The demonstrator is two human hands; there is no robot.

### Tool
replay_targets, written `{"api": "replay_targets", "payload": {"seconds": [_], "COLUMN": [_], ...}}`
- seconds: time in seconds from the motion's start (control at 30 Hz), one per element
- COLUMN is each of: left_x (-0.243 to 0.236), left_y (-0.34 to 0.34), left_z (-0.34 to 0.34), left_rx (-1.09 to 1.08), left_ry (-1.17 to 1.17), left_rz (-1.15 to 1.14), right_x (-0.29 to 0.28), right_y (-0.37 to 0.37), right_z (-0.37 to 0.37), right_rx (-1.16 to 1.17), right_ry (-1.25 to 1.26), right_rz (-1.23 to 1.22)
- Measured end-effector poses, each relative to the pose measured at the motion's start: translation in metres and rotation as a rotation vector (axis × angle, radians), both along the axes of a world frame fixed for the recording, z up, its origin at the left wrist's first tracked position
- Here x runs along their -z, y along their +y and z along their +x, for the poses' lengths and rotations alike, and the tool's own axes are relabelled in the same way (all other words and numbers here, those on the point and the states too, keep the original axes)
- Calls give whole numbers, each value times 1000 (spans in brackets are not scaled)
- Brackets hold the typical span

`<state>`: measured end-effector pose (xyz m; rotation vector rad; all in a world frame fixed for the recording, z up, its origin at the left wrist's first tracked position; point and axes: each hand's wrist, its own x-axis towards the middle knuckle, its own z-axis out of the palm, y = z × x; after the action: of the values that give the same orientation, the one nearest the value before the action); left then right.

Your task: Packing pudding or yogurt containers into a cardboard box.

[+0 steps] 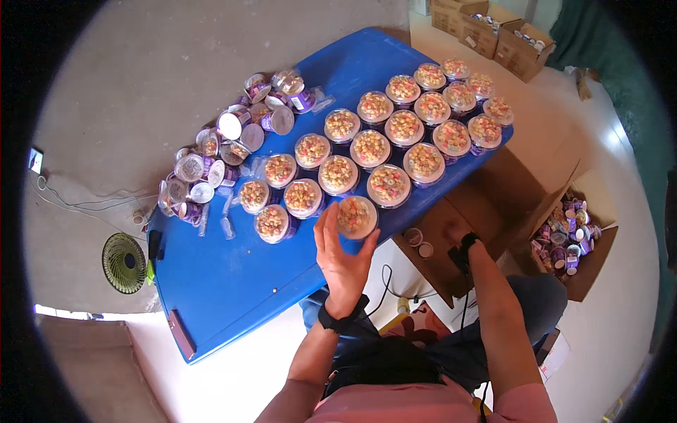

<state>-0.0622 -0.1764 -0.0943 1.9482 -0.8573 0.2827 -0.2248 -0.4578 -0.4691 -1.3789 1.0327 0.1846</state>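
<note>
My left hand (343, 258) is wrapped round a clear-topped cup of colourful cereal (357, 218), held over the table's near edge. Just beyond it, rows of similar lidded cereal cups (338, 174) stand upright on the blue table (247, 275). My right hand (457, 233) is down inside an open cardboard box (451, 211) beside the table. Shadow and blur hide its fingers, so I cannot see whether it grips anything. Near that hand, two small round tubs or lids (425, 249) lie in the box.
A heap of purple cups (229, 125) lies along the table's far left, with clear plastic pieces (227, 227) beside it. A dark red flat object (181, 334) rests at the left end. A fan (124, 263) stands left of the table. Another box (592, 261) of purple cups sits right; more boxes (522, 53) stand behind.
</note>
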Motion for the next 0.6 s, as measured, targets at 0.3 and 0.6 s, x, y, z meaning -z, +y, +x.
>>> {"api": "replay_targets", "payload": {"seconds": [0.3,0.6], "left_x": [42,131], "left_y": [-2,-73], "left_z": [-58,-51], "left_rx": [493,469], "left_ry": [262,190], "left_rz": [46,309], "right_x": [-209,-222], "right_y": [52,30], "right_z": [31,22], "right_rx": [-76,-280], "right_ry": [-68,-311], "right_rz": [7,435]}}
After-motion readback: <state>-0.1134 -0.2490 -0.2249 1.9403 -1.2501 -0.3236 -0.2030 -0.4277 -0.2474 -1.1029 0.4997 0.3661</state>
